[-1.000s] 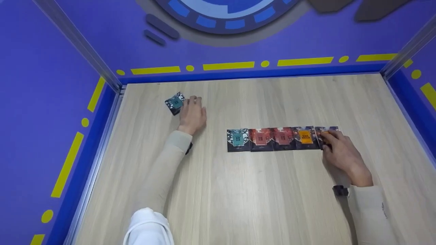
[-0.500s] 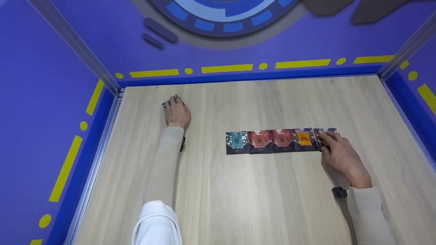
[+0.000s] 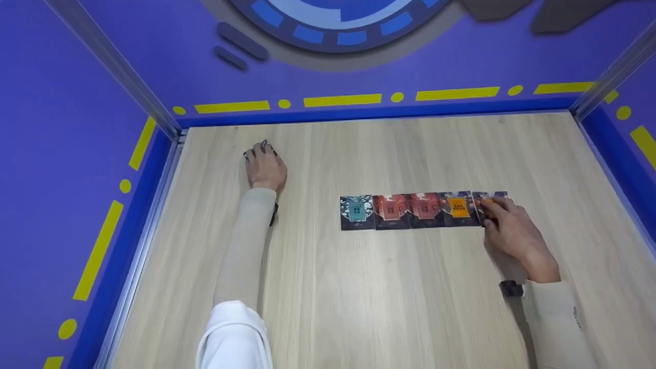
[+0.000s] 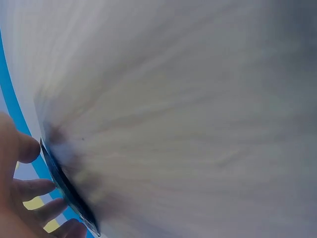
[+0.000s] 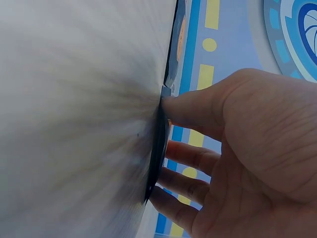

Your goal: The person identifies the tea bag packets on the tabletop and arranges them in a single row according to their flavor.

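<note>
At the back left, my left hand rests over a teal and black sachet. Only bits of it show past the fingertips. In the left wrist view, the thumb and fingers touch this dark, flat sachet along its length. My right hand reaches from the right onto the end sachet of a row and covers most of it. From the right wrist, thumb and fingertips touch the thin dark sachet, which lies on the table.
The row continues leftward with an orange sachet, two red ones, a red sachet and another red sachet, then a teal sachet. Blue panels border the wooden table at the back and sides.
My left hand has moved left from beside the teal sachet to over it, then stayed there. The right hand has kept its place on the end sachet.
</note>
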Motion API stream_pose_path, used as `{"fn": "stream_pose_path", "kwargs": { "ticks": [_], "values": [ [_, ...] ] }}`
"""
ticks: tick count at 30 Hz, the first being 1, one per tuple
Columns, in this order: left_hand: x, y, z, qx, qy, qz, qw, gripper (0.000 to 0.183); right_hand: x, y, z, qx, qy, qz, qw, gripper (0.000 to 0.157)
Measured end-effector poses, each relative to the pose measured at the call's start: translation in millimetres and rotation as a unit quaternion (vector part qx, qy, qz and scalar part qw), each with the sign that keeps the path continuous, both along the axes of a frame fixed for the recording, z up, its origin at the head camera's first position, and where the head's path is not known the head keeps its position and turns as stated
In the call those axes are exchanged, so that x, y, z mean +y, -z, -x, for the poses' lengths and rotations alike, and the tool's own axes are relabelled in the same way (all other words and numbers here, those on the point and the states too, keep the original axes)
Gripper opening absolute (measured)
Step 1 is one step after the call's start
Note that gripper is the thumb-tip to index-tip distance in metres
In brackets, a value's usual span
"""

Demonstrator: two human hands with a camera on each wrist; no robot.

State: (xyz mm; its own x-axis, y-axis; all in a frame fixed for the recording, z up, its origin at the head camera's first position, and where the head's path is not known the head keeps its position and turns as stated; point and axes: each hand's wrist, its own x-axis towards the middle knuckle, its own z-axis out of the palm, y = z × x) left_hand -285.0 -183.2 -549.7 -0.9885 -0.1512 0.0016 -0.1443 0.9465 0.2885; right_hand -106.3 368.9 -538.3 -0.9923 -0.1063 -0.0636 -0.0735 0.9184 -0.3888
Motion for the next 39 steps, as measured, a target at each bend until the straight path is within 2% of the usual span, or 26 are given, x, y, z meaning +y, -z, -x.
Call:
{"fn": "stream_pose_path", "kwargs": {
  "ticks": [8, 16, 26, 39],
  "values": [
    [0.2, -1.9, -3.0, -0.010, 0.001, 0.002, 0.9999, 0.056, -0.8, -2.4, -0.1, -0.007, 0.002, 0.006, 1.000, 0.054],
    [2.8, -4.9, -6.4, -0.019, 0.033, 0.005, 0.9993, 0.057, 1.1, -2.3, -1.2, 0.000, 0.004, 0.015, 1.000, 0.054],
    [-3.7, -7.9, -25.3, -0.026, 0.067, -0.002, 0.9974, 0.056, 0.7, -1.0, 0.6, 0.000, -0.001, 0.001, 1.000, 0.054],
    [-8.0, -6.8, -49.9, -0.015, 0.111, 0.015, 0.9936, 0.055, -0.6, -1.0, -0.7, 0.003, -0.002, 0.006, 1.000, 0.054]
  ]
}}
